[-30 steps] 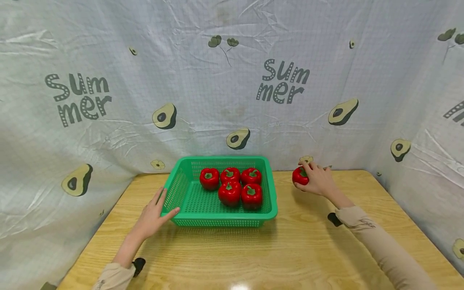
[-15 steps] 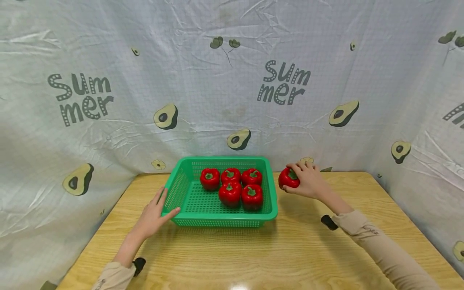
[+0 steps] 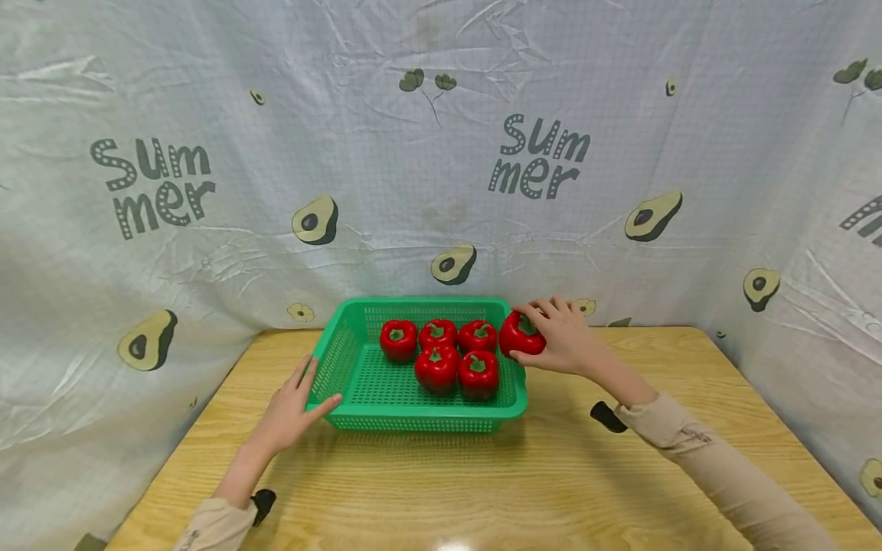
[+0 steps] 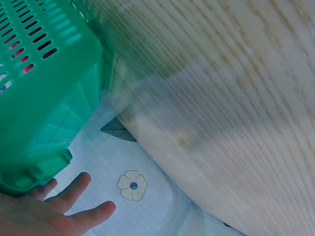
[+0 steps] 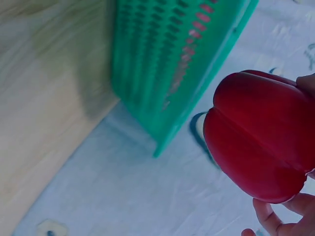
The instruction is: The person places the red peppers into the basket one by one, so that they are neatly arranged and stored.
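My right hand grips a red bell pepper with a green stem, held over the right rim of a green plastic basket. In the right wrist view the same bell pepper fills the right side, fingers curled around it and the basket wall beyond. Several more red bell peppers stand in the middle and right of the basket. My left hand rests on the basket's left rim, fingers spread and fairly straight. The left wrist view shows those fingers beside the basket's edge.
The basket stands on a light wooden table, near its back edge. Behind and at both sides hangs a pale cloth printed with avocados and lettering. Within the basket, the left part of its floor shows bare.
My right hand has carried the bell pepper leftward, from the table's right side to above the basket's right rim. My left hand and the basket have stayed in place.
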`<state>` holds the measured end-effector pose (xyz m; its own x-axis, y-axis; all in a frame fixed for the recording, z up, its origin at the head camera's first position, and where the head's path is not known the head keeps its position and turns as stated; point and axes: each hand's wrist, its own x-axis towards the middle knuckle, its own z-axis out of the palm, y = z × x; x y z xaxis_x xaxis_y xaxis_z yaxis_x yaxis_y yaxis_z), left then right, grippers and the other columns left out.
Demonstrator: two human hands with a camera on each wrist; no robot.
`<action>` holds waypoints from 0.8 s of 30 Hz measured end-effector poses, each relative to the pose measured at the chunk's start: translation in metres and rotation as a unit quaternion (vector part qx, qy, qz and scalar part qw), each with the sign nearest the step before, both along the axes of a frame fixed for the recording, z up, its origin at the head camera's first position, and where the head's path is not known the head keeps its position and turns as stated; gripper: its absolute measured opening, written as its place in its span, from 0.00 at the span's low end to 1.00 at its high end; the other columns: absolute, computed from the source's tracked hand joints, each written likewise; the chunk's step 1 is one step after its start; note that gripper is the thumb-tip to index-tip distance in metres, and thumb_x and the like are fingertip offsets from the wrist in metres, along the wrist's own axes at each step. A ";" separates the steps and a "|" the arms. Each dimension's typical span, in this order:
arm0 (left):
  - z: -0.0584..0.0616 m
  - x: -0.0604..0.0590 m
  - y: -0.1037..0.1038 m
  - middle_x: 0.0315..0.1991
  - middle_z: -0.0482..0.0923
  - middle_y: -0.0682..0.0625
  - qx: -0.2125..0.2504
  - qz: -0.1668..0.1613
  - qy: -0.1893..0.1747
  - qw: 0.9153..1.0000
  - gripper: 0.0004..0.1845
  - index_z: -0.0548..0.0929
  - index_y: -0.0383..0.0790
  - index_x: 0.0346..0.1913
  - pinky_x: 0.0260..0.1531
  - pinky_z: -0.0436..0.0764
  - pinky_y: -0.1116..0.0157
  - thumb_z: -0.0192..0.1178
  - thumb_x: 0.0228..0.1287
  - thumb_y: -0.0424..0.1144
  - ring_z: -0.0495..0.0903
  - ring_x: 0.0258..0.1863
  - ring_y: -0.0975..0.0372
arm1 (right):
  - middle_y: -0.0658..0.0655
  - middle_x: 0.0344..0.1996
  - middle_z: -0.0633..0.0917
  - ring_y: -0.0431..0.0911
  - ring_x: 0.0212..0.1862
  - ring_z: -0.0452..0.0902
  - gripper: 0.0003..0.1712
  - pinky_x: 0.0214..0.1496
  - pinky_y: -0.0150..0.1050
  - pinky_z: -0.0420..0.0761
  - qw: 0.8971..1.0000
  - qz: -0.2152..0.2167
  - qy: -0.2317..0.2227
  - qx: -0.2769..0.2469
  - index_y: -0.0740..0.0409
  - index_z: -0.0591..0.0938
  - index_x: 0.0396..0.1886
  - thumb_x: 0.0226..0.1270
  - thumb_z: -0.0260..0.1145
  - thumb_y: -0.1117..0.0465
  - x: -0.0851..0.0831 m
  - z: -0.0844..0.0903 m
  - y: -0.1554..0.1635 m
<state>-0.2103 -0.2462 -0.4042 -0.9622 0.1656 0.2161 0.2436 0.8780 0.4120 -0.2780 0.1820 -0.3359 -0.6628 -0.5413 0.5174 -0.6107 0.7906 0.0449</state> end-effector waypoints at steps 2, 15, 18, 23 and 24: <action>0.001 0.000 0.000 0.68 0.42 0.31 -0.002 0.001 0.001 1.000 0.46 0.45 0.27 0.68 0.52 0.57 0.35 0.50 0.61 0.57 0.53 0.61 0.33 | 0.55 0.45 0.77 0.52 0.43 0.67 0.37 0.42 0.50 0.66 1.000 0.012 0.000 0.008 0.49 0.73 0.55 0.45 0.64 0.37 0.003 0.004 -0.008; 0.000 0.000 0.000 0.69 0.42 0.32 0.002 0.002 -0.003 1.000 0.45 0.45 0.27 0.68 0.53 0.57 0.36 0.49 0.61 0.57 0.52 0.62 0.34 | 0.50 0.44 0.76 0.44 0.38 0.61 0.37 0.37 0.41 0.61 0.991 0.120 -0.011 0.054 0.48 0.72 0.56 0.47 0.63 0.36 0.008 0.013 -0.067; 0.000 -0.001 0.000 0.69 0.41 0.32 0.004 0.002 -0.008 1.000 0.46 0.45 0.28 0.68 0.54 0.56 0.36 0.49 0.61 0.57 0.51 0.62 0.34 | 0.50 0.43 0.76 0.44 0.37 0.58 0.37 0.36 0.38 0.57 0.989 0.132 -0.012 0.065 0.49 0.72 0.56 0.47 0.62 0.35 0.008 0.011 -0.078; -0.001 -0.002 -0.001 0.69 0.40 0.32 0.004 0.000 -0.013 1.000 0.46 0.44 0.28 0.68 0.54 0.55 0.35 0.49 0.61 0.57 0.51 0.63 0.34 | 0.48 0.46 0.76 0.43 0.38 0.58 0.37 0.36 0.38 0.58 0.986 0.135 -0.046 0.083 0.46 0.70 0.57 0.48 0.62 0.36 0.010 0.012 -0.095; -0.001 -0.003 -0.001 0.69 0.40 0.32 0.005 0.000 -0.014 1.000 0.46 0.44 0.28 0.68 0.54 0.55 0.35 0.49 0.61 0.57 0.51 0.63 0.34 | 0.48 0.46 0.76 0.43 0.38 0.58 0.36 0.37 0.38 0.58 0.986 0.136 -0.052 0.085 0.46 0.70 0.57 0.48 0.62 0.36 0.011 0.012 -0.098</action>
